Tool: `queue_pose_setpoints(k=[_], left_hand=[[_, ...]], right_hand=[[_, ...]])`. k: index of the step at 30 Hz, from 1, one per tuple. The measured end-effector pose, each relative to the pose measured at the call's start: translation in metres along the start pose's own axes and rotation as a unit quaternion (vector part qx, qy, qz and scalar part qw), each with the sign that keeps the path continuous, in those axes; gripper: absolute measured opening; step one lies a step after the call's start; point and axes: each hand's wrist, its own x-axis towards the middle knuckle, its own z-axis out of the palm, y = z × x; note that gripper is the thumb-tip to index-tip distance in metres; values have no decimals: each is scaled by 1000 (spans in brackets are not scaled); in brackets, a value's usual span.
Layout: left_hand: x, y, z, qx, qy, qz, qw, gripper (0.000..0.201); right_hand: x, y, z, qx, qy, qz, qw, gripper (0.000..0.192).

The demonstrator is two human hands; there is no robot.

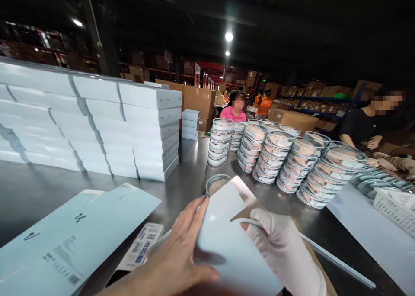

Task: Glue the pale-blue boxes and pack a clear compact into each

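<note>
Between my hands is a light blue folding carton (227,235), tilted, with an end flap raised at its far end. My bare left hand (181,244) holds its left side, the fingers along the edge and the thumb across the lower part. In a white glove, my right hand (279,244) pinches the carton's edge near the flap with thumb and fingers. Just behind the carton stands a round clear container (216,183), partly hidden by it. Flat printed light blue cartons (97,235) lie at the left, beside a white box with labels (142,244).
A wall of stacked light blue boxes (129,127) stands at the back left. Stacks of round clear containers (275,153) fill the back right, near a white plastic basket (397,207). Across the table are a person in pink (234,113) and another in black (358,125).
</note>
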Motion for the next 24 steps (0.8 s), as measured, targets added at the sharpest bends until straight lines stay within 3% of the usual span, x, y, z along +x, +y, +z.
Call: queue_pose_setpoints(k=[1,3,5,6,8,10,11,12,14,17,20,22,24], left_hand=[[-3,3,5,1,-3,-14,1000,142],[-10,6,11,-46,-45,-12,998,134],[-14,5,10,-131,-117,3,984,100],[-15,1,8,-173,-138,6,975,78],[-11,-12,4,-248,-113,7,962,53],[-1,-31,5,-296,-3,9,955,56],[5,-41,8,-307,51,12,950,61],[11,-51,12,-309,90,15,947,68],[19,-65,23,-291,122,39,948,87],[20,-70,33,-253,134,136,948,104],[11,-57,31,-240,152,181,942,87],[7,-44,28,-260,162,139,942,75],[4,-34,27,-289,197,92,932,61]], right_hand=[[1,-2,0,38,-14,1,999,30],[1,-5,0,117,-81,-6,990,31],[-3,-5,-1,144,-104,-20,984,28],[-7,-3,-2,127,-59,-35,990,22],[-16,6,-1,52,144,-68,986,14],[-23,19,6,-22,332,-85,939,42],[-24,27,12,-47,359,-79,929,55],[-24,35,21,-55,346,-72,934,66],[-20,50,43,-30,259,-55,964,77],[-14,68,78,51,223,-33,973,59],[-15,75,100,168,231,-12,958,54],[-19,73,107,217,233,13,948,62],[-22,66,112,186,243,43,951,67]])
